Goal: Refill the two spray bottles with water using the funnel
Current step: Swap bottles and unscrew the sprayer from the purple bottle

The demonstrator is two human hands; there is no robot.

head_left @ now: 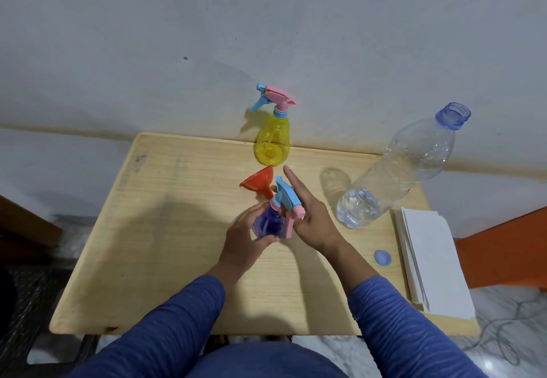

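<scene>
Left hand (245, 237) grips unlabelled blue spray bottle (270, 224); right hand (310, 218), fingers straight, touches its trigger head (288, 197).

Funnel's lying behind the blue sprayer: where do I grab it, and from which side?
Pinch the orange funnel by its wide cone rim, coming from the left. It lies tipped on the table, mouth up-left, its spout running toward the blue spray bottle and hard to reach.
</scene>
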